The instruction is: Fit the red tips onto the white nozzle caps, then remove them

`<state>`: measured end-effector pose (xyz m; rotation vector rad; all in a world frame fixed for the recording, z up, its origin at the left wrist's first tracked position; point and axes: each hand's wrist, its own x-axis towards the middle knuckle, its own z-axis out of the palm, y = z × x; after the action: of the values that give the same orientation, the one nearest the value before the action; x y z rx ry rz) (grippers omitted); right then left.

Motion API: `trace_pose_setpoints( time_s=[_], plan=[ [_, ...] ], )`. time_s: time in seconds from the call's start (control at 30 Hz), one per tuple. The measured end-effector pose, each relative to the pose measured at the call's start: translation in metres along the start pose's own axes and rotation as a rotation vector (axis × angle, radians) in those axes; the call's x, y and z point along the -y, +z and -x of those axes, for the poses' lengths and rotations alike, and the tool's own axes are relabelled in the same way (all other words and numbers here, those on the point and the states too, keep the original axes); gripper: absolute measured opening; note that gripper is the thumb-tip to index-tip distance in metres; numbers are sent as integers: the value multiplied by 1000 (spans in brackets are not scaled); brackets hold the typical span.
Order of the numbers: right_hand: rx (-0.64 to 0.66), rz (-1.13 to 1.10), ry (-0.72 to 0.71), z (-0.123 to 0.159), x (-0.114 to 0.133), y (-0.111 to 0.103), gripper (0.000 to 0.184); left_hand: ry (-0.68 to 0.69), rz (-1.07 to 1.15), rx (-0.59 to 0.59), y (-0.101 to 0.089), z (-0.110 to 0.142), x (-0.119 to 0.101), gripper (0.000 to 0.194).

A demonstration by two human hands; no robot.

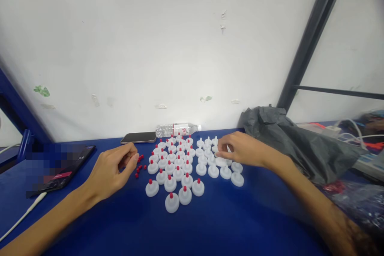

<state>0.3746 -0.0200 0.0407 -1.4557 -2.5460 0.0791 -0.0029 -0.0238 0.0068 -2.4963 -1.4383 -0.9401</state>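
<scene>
Many white nozzle caps stand in rows on the blue table [210, 224]. Those on the left carry small red tips [170, 176]; those on the right [213, 171] are bare white. Several loose red tips [139, 168] lie beside the left rows. My left hand [112, 170] rests on the table next to these loose tips, fingers curled into a pinch; what it holds is too small to name. My right hand [240, 149] reaches over the bare white caps, fingers closed on one white cap [220, 154].
A clear water bottle [177, 129] lies against the white wall, a phone [138, 137] beside it. Another phone [64, 170] with a cable lies at left. A dark plastic bag [297, 140] and cables occupy the right side.
</scene>
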Motion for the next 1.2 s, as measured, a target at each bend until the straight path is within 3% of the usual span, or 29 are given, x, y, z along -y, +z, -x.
trace_pose_setpoints(
  time_s=[0.23,0.63,0.97,1.2],
  plan=[
    [39,26,33,-1,-3,3,20,-10,-12,32,0,0,2,19],
    [78,-46,7,0,2,4,14,-60,-103,310,2,-6,-2,20],
    [115,-57,-10,0,1,6,15,-45,-124,398,3,-8,0,25],
    [-110,18,-46,2,17,1,27,-39,-146,466,3,-7,-3,19]
  ],
)
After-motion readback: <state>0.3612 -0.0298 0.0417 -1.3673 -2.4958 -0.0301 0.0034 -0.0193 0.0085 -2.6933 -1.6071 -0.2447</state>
